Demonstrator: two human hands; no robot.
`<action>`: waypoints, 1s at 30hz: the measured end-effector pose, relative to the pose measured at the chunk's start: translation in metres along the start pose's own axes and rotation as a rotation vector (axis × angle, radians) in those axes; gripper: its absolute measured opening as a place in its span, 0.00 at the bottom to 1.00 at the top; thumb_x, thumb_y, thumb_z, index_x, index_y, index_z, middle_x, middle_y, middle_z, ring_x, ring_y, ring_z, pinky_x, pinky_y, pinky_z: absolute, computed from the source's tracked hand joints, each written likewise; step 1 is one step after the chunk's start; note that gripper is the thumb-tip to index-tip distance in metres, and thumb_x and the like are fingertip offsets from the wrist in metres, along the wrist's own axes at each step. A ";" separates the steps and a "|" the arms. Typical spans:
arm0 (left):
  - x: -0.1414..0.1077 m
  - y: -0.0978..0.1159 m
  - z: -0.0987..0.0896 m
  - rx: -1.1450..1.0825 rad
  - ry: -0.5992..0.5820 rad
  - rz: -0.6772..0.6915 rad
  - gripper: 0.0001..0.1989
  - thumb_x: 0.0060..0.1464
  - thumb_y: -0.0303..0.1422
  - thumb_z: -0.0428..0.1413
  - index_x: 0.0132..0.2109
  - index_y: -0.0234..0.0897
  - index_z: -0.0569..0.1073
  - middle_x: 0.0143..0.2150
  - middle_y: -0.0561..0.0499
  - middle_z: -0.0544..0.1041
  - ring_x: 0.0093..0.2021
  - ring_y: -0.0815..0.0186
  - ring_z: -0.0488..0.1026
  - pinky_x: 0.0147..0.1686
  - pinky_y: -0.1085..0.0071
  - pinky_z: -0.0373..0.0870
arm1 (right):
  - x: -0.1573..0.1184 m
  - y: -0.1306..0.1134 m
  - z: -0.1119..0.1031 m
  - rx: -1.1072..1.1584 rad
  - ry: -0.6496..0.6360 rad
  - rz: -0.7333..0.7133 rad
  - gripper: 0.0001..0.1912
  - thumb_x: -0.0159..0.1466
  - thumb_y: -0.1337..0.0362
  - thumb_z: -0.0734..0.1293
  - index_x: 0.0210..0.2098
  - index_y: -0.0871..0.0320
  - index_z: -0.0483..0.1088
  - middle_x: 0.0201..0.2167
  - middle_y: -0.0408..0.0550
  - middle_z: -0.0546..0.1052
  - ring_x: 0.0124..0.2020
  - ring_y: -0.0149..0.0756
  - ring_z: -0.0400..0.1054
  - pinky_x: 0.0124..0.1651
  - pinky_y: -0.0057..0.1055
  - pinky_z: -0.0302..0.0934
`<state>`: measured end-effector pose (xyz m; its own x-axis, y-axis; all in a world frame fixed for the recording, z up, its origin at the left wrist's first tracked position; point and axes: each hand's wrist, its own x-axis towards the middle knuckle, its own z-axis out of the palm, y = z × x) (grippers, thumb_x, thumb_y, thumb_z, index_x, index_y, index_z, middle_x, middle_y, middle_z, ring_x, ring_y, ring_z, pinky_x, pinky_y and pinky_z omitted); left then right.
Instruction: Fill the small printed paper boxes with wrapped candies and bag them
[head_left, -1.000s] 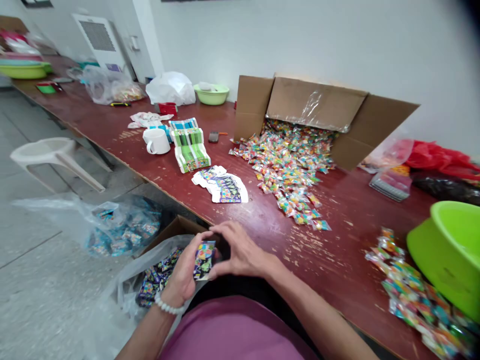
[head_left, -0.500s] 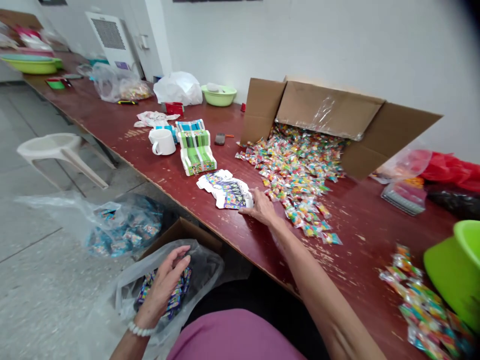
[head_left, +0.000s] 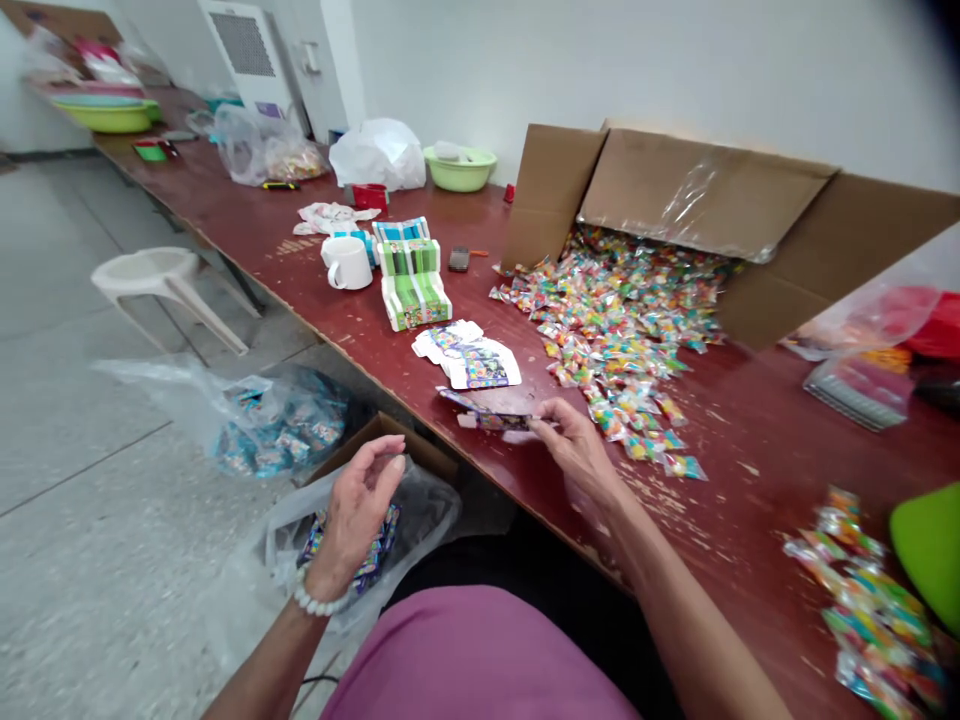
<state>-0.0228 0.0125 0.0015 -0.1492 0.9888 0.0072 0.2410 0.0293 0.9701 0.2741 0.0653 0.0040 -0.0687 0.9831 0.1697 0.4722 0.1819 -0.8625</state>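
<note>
My right hand (head_left: 574,445) pinches the end of a flat, folded purple printed carton (head_left: 495,418), lifted near the table's front edge. Just behind it lies a loose stack of similar flat cartons (head_left: 480,362), white and purple. My left hand (head_left: 367,500), a bead bracelet at the wrist, hovers empty with fingers apart and slightly curled. Under it is a clear plastic bag (head_left: 435,510) holding several small purple boxes (head_left: 375,560). To the right, many small wrapped candies (head_left: 622,330) spill from a cardboard box (head_left: 705,190) onto the table.
Green and blue carton bundles (head_left: 412,285) stand beside a white mug (head_left: 348,262). A bag of blue packets (head_left: 277,430) and a white stool (head_left: 150,270) are on the floor at left. A green basin (head_left: 934,550) and another candy pile (head_left: 870,610) sit at right.
My right hand has taken one flat carton off the stack and drawn it toward me. My left hand has risen slightly, still empty. The view has shifted a little.
</note>
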 end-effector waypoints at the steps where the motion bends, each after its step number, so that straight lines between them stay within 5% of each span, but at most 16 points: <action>1: -0.002 0.007 0.003 0.006 0.003 0.017 0.21 0.57 0.46 0.57 0.51 0.37 0.74 0.53 0.43 0.77 0.52 0.56 0.74 0.54 0.62 0.68 | -0.011 -0.007 -0.006 0.025 -0.037 -0.006 0.09 0.66 0.56 0.64 0.35 0.56 0.67 0.28 0.40 0.70 0.29 0.32 0.65 0.34 0.27 0.58; 4: -0.009 0.030 0.013 -0.008 -0.158 0.013 0.20 0.59 0.46 0.56 0.51 0.38 0.76 0.52 0.43 0.78 0.53 0.56 0.73 0.56 0.62 0.66 | -0.039 -0.031 -0.016 0.115 -0.240 0.007 0.09 0.69 0.57 0.63 0.38 0.56 0.68 0.29 0.40 0.71 0.30 0.32 0.65 0.35 0.26 0.58; 9: -0.026 0.048 0.040 -0.403 -0.944 -0.348 0.23 0.56 0.47 0.59 0.52 0.36 0.76 0.46 0.42 0.81 0.45 0.56 0.78 0.49 0.62 0.71 | -0.059 -0.060 -0.006 0.213 -0.438 -0.036 0.10 0.70 0.56 0.63 0.41 0.55 0.70 0.33 0.43 0.73 0.33 0.32 0.67 0.37 0.27 0.61; 12: -0.039 0.038 0.055 -0.661 -1.167 -0.578 0.26 0.49 0.48 0.64 0.49 0.35 0.75 0.37 0.44 0.80 0.31 0.58 0.80 0.35 0.64 0.74 | -0.063 -0.066 0.002 0.318 -0.478 0.005 0.11 0.69 0.55 0.63 0.42 0.54 0.70 0.29 0.41 0.72 0.26 0.28 0.64 0.30 0.25 0.59; 16: -0.049 0.031 0.065 -0.734 -1.025 -0.607 0.24 0.43 0.46 0.68 0.42 0.33 0.75 0.30 0.48 0.77 0.25 0.61 0.79 0.27 0.70 0.73 | -0.067 -0.062 0.010 0.420 -0.413 0.102 0.15 0.67 0.55 0.66 0.51 0.53 0.67 0.27 0.38 0.69 0.21 0.26 0.60 0.25 0.24 0.57; 23: -0.046 0.045 0.069 -0.493 -0.681 -0.409 0.19 0.46 0.44 0.68 0.32 0.32 0.72 0.24 0.51 0.75 0.20 0.66 0.75 0.23 0.73 0.69 | -0.071 -0.053 0.025 0.677 -0.245 0.120 0.26 0.62 0.58 0.72 0.56 0.53 0.63 0.45 0.47 0.75 0.44 0.35 0.71 0.47 0.32 0.67; 27: -0.047 0.038 0.070 -0.425 -0.550 -0.421 0.18 0.49 0.43 0.66 0.37 0.32 0.73 0.24 0.51 0.76 0.20 0.65 0.74 0.24 0.70 0.70 | -0.075 -0.058 0.037 0.714 -0.252 0.228 0.14 0.62 0.54 0.70 0.42 0.56 0.71 0.29 0.43 0.76 0.25 0.30 0.70 0.30 0.28 0.66; 30: -0.044 0.035 0.068 -0.410 -0.527 -0.371 0.17 0.51 0.42 0.65 0.39 0.32 0.74 0.30 0.49 0.78 0.29 0.65 0.76 0.33 0.69 0.73 | -0.075 -0.062 0.042 0.656 -0.167 0.276 0.15 0.62 0.51 0.69 0.34 0.58 0.72 0.20 0.40 0.72 0.18 0.30 0.65 0.23 0.27 0.61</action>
<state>0.0572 -0.0205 0.0192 0.3509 0.8669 -0.3540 -0.1263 0.4184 0.8994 0.2135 -0.0186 0.0246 -0.1806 0.9755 -0.1253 -0.1284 -0.1497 -0.9804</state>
